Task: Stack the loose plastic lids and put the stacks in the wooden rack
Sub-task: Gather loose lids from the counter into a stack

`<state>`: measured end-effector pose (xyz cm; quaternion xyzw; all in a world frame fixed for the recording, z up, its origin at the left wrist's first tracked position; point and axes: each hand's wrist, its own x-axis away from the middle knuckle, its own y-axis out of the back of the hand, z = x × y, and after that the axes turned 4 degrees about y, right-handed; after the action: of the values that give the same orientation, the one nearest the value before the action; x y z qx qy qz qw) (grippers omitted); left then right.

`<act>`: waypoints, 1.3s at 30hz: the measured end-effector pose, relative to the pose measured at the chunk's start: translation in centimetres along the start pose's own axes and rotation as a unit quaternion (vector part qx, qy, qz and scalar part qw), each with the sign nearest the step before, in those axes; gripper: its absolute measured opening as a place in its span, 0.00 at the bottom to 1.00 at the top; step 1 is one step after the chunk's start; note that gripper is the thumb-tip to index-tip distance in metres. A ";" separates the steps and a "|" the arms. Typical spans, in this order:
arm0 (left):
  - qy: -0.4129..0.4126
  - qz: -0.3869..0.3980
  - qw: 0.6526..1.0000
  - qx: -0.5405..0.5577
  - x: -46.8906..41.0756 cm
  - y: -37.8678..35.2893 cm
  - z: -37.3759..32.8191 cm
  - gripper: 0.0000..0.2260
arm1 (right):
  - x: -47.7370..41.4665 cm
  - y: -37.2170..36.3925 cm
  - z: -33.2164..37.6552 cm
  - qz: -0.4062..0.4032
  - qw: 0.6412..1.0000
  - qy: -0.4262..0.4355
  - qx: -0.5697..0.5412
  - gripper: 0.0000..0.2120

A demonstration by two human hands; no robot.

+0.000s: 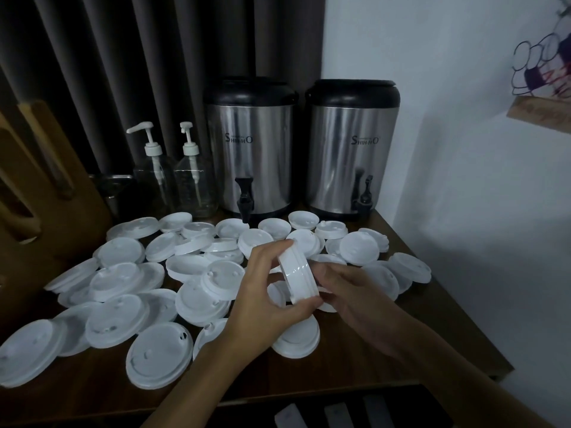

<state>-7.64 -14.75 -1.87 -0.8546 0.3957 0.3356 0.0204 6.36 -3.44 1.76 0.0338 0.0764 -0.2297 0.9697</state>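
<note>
Several loose white plastic lids (123, 282) lie scattered over the dark wooden table (432, 319). Above the middle of the pile, a short stack of white lids (298, 274) is held on edge between both hands. My left hand (262, 301) grips it from the left, thumb under its lower rim and fingers over the top. My right hand (349, 291) holds its right side from behind. The wooden rack (34, 186) stands at the far left of the table, with slanted slots, and I see no lids in it.
Two steel drink dispensers (251, 149) (350, 149) with black lids and taps stand at the back. Two clear pump bottles (154, 177) (193, 177) stand left of them. A dark curtain hangs behind; a white wall is at the right. The table's front edge is near me.
</note>
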 end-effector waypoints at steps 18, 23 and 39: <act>0.025 0.050 0.997 -0.048 -1.8 -1.5 1.5 0.37 | -2.1 4.7 0.3 0.046 0.996 -0.052 0.049 0.36; 0.008 0.056 0.997 -0.057 -3.5 -4.8 2.0 0.37 | -2.3 8.4 0.5 0.043 0.996 -0.053 0.054 0.39; 0.073 0.074 0.990 -0.093 -7.8 -13.3 3.0 0.36 | -2.2 23.8 -4.9 -0.001 0.940 -0.140 0.311 0.38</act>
<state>-3.73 0.47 -2.71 -0.8437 0.4252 0.3078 -0.1129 14.49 19.30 -1.95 0.3007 -0.1356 -0.2458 0.9115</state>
